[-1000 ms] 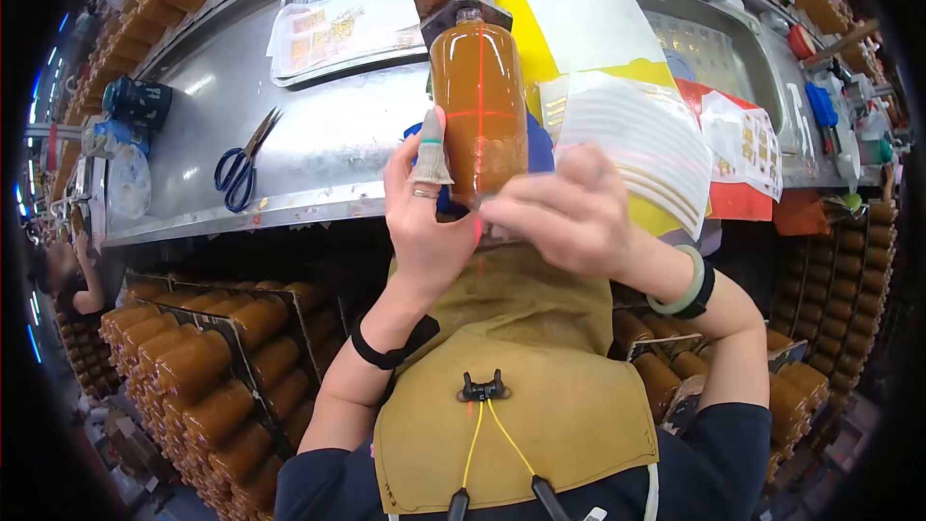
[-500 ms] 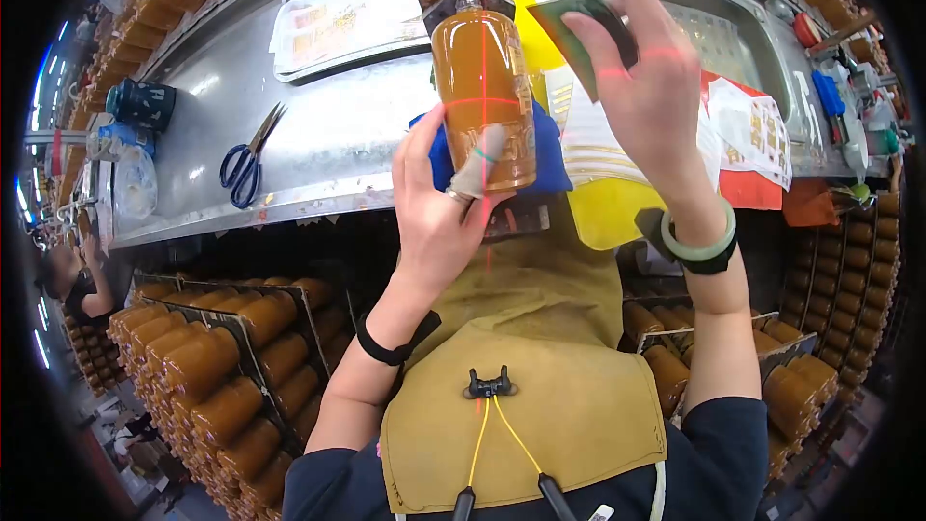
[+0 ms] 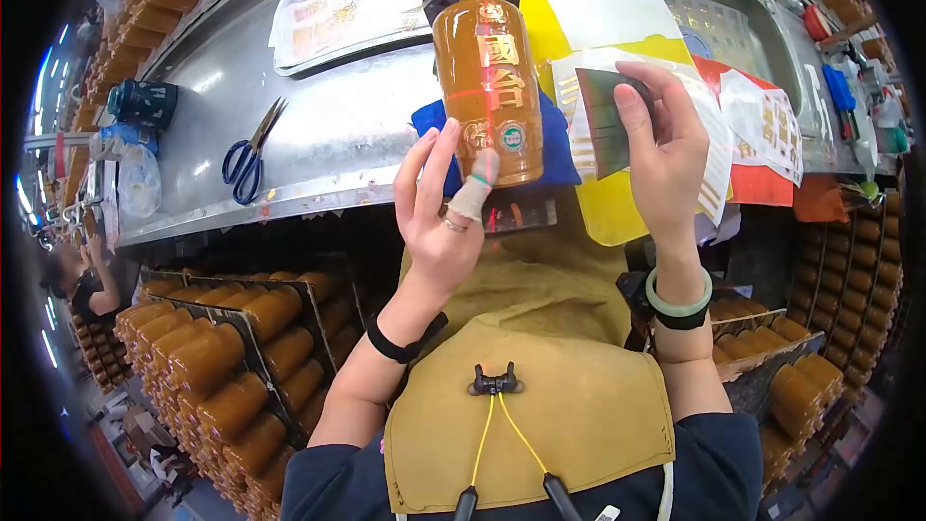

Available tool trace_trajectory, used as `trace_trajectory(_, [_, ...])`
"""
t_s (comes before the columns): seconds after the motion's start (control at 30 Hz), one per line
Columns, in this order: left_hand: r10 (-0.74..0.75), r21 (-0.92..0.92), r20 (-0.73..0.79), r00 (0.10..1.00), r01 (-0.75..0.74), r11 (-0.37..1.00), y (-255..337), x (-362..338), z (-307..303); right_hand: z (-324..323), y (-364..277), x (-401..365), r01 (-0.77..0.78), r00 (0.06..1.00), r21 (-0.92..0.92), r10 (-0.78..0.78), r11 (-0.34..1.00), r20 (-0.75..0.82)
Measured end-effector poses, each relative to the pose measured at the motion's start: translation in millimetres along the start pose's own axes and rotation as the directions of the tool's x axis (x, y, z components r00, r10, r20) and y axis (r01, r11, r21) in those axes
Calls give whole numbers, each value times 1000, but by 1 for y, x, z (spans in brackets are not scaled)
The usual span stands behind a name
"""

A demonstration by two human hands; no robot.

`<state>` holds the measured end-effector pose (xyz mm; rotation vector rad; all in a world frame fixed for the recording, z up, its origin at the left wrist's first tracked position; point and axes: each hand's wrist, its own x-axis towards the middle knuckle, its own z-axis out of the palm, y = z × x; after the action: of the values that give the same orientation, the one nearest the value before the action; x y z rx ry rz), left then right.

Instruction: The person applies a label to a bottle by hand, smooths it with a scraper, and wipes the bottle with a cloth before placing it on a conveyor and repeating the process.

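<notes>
A brown glazed bottle (image 3: 458, 68) lies with its neck away from me, over a blue pad (image 3: 558, 140). Gold characters and a small green round mark show on its upper side. My left hand (image 3: 439, 232) is at the bottle's base end, fingers against its side and a finger in a pale cover pressed on its surface. A ring is on that hand. My right hand (image 3: 667, 140) pinches a dark green flat scraper (image 3: 605, 121) to the right of the bottle, apart from it.
A dark metal holder (image 3: 444, 2) surrounds the bottle's neck. Blue-handled scissors (image 3: 246, 164) and a metal tray (image 3: 333, 63) are on the metal bench. Gold-printed sheets (image 3: 762, 121) lie at right. Stacked brown bottles (image 3: 207, 357) stand below the bench; another person (image 3: 87, 280) is far left.
The bottle's gold lettering has come round to face up. My right hand and the scraper have moved down, away from the bottle's upper end. My left hand stays at the base.
</notes>
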<state>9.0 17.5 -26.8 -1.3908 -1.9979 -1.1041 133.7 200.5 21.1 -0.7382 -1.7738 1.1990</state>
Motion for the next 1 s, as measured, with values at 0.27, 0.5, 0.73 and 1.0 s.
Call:
trace_trajectory(0.27, [13, -164, -61, 998, -23, 986, -2, 2, 4, 18, -8, -15, -94, 995, 33, 93, 995, 29])
trace_trajectory(0.5, [-114, -258, -51, 992, 97, 961, -1, -2, 1, 34, -19, -31, -56, 997, 33, 54, 998, 57])
trace_trajectory(0.73, [-118, -365, -35, 992, 97, 926, -8, -8, 5, 11, 7, 3, 230, 973, -358, -202, 905, 116])
trace_trajectory(1.0, [-282, -302, 142, 949, 313, 901, 4, 17, -1, 38, -21, 42, 653, 748, -249, -557, 715, 360])
